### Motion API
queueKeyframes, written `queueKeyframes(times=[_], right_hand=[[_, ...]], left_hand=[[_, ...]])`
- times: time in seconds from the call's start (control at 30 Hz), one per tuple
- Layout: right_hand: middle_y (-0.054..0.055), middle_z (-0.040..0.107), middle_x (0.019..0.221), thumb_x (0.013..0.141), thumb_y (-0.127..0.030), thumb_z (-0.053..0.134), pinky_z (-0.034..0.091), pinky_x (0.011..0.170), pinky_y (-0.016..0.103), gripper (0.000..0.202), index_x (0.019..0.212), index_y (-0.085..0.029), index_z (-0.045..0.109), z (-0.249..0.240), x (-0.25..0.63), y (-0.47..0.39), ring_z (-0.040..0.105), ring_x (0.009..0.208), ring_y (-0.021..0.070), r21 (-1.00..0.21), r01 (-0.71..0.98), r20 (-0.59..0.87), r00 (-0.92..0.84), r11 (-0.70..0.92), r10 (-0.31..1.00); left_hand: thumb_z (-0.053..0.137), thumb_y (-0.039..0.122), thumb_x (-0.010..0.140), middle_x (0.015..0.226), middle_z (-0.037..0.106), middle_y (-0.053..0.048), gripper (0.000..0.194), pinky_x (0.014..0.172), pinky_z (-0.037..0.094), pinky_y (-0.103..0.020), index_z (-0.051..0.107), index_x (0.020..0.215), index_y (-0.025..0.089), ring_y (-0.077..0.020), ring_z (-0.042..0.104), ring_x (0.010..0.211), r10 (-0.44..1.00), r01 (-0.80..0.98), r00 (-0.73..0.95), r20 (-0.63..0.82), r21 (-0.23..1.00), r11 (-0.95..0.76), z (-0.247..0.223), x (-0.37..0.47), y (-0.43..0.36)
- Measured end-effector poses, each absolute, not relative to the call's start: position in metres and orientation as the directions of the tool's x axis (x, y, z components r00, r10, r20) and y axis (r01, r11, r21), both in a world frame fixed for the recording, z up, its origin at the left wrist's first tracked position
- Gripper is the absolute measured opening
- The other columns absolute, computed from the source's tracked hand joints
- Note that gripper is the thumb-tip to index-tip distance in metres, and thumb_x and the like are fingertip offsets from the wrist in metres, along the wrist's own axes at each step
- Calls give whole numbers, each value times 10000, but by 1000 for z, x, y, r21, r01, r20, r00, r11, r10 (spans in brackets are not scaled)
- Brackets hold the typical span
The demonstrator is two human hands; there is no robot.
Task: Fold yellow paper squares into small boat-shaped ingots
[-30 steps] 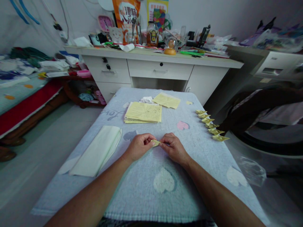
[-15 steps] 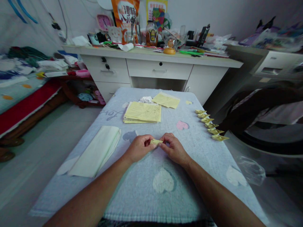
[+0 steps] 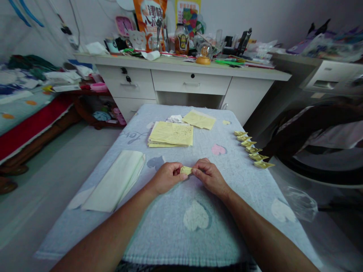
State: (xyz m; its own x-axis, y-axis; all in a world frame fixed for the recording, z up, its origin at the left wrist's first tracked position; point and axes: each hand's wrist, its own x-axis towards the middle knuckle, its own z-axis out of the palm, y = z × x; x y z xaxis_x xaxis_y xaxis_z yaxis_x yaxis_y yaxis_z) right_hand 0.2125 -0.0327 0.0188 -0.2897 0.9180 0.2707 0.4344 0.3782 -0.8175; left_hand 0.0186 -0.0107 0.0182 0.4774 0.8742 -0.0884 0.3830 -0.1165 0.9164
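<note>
A small folded yellow paper (image 3: 186,170) is held between both hands over the middle of the cloth-covered table (image 3: 170,234). My left hand (image 3: 168,176) pinches its left end, thumb at the front. At the other end, the thumb and fingers of my right hand (image 3: 210,177) close on it. Beyond the hands lies a stack of yellow paper sheets (image 3: 172,134), with writing on the top one. Several folded yellow paper boats (image 3: 255,150) stand in a row along the table's right side.
Left of my hands lies a folded pale cloth or paper (image 3: 115,183). Loose yellow sheets (image 3: 200,119) and a crumpled white tissue (image 3: 175,119) are at the back. A cluttered white desk (image 3: 181,70) stands behind; a front-loading washing machine (image 3: 326,79) is at the right.
My right hand has shifted slightly to the right along the folded paper, and more of the paper's face shows. My left hand has hardly moved.
</note>
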Motion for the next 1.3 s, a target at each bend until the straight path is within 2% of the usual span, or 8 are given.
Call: queueKeyframes(times=[0.2,0.37,0.57,0.97,1.03,1.13,1.23,1.3], right_hand=[[5,570,669,897,-325,524,385,775,311,272,673,-195,609,17,211,-33,510,758,159,-829,433,254,-271,354,928],[9,581,771,861,-355,593,387,782,297,186,773,-193,621,16,209,-35,512,825,163,-854,413,224,-258,317,940],[6,564,742,874,-339,574,384,767,292,207,732,-192,597,20,207,-36,507,799,161,-847,422,219,-276,323,936],[8,558,753,845,-404,603,383,772,289,228,764,-192,624,15,209,-34,496,816,166,-872,369,202,-330,323,922],[4,545,730,841,-428,598,386,756,286,265,734,-187,621,14,210,-34,495,791,161,-892,347,185,-306,290,934],[-9,516,684,802,-451,623,374,657,261,299,689,-176,596,12,211,-32,475,690,138,-939,281,132,-235,197,963],[-24,491,635,773,-438,634,346,591,246,291,669,-173,574,10,211,-31,441,613,119,-970,208,83,-196,124,977],[-24,494,632,769,-428,634,345,592,246,278,677,-172,575,10,210,-31,440,610,118,-976,189,73,-194,110,978]], left_hand=[[618,357,712,554,331,71,267,468,212,-198,473,607,159,-68,302,520,869,373,483,-108,923,-93,19,19,-10],[624,374,723,558,336,69,286,473,213,-200,465,619,160,-68,304,523,879,377,468,-92,920,-105,16,20,-11],[604,406,757,570,347,62,311,484,224,-201,485,621,152,-72,314,539,875,378,481,-49,913,-156,15,22,-14],[573,383,817,618,446,43,255,523,318,-201,551,734,143,-83,404,566,882,238,471,-4,963,-123,9,24,-13],[584,364,817,673,481,41,214,542,352,-200,553,863,158,-86,430,582,916,254,398,51,953,-164,9,27,-17],[659,275,762,873,561,8,298,632,415,-221,506,1006,200,-101,485,666,943,431,221,250,842,-324,12,30,-25],[654,212,764,948,572,-30,230,743,449,-262,541,965,209,-157,544,847,870,492,323,372,719,-491,16,31,-30],[646,187,771,972,579,-40,221,785,460,-275,558,972,208,-175,552,918,842,472,377,385,702,-533,16,32,-30]])
